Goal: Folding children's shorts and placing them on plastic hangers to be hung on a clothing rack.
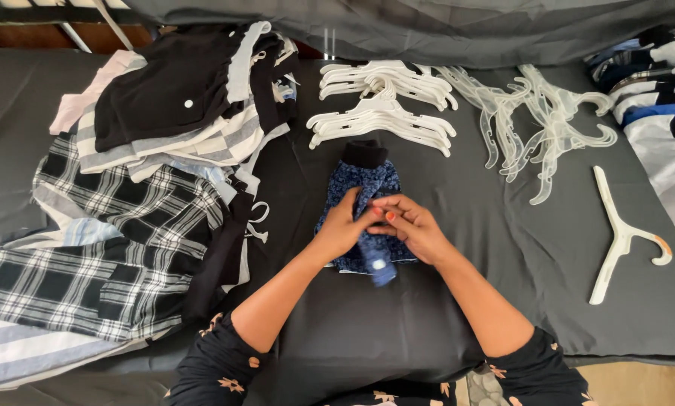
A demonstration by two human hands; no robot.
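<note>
A small blue patterned garment [371, 184] with a black waistband lies on the dark sheet in the middle of the head view. My left hand [342, 224] pinches its fabric near the centre. My right hand [412, 225] meets it from the right, fingers closed on the same blue fabric, and a blue strap or tag end [380, 265] sticks out below both hands. Both forearms come in from the bottom edge, in black flowered sleeves.
A pile of checked, striped and black clothes [149, 173] fills the left. White hangers [382, 105] lie stacked behind the garment, clear hangers [540, 120] to their right, one white hanger [619, 237] alone at right. More folded clothes [661, 83] sit far right.
</note>
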